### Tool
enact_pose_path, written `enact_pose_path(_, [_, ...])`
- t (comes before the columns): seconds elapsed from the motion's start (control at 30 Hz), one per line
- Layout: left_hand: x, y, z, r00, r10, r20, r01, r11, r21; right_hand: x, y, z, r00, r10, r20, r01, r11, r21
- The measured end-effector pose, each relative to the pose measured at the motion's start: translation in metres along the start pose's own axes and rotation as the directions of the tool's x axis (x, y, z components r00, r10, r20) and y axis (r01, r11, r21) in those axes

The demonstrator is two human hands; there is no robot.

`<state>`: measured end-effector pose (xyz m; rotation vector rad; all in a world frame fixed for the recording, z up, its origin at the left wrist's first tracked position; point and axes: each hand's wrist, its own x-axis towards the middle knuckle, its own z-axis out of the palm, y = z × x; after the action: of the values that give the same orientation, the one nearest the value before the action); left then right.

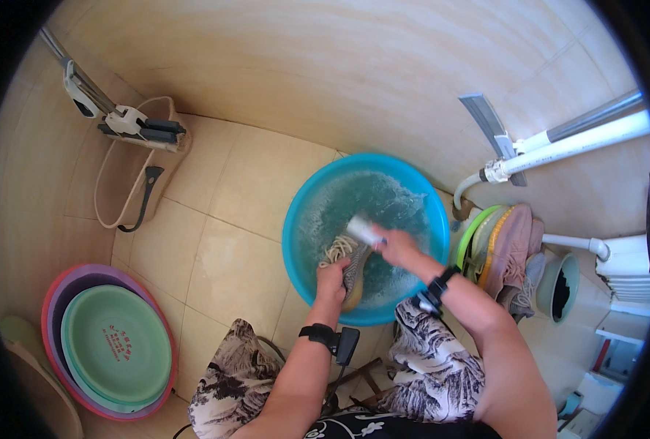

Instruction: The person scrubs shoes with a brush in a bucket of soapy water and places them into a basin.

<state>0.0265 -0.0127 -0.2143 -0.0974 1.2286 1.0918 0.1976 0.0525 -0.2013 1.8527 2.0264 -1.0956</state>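
A large blue plastic basin on the floor holds sudsy water. Over its near part, my left hand grips a grey knit sneaker with thick cream laces and a yellowish sole. My right hand is closed around the handle of a scrubbing brush, blurred by motion. The brush's white part lies beside the toe end of the sneaker; whether it touches cannot be made out.
More sneakers lean at the right, near a drain pipe. Nested basins stand on the left floor. A mop rests over a beige bucket. A small pale green basin holds something dark.
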Motion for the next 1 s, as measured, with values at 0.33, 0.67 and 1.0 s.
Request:
enact_pose_path(0.33, [0.001,-0.001,-0.007,0.994,-0.105,0.015,0.105,0.994,-0.009,-0.006,-0.002,-0.004,0.997,-0.049,0.065,0.043,0.995,0.088])
enact_pose_path(0.67, [0.000,-0.003,0.001,1.000,-0.016,-0.016,0.017,1.000,0.021,-0.008,0.001,0.003,0.997,-0.081,-0.015,0.082,0.993,0.086])
enact_pose_path(1.0, [0.007,-0.005,-0.012,0.997,-0.045,0.069,0.051,0.994,-0.094,-0.001,0.003,0.004,0.992,-0.120,-0.025,0.122,0.978,0.169])
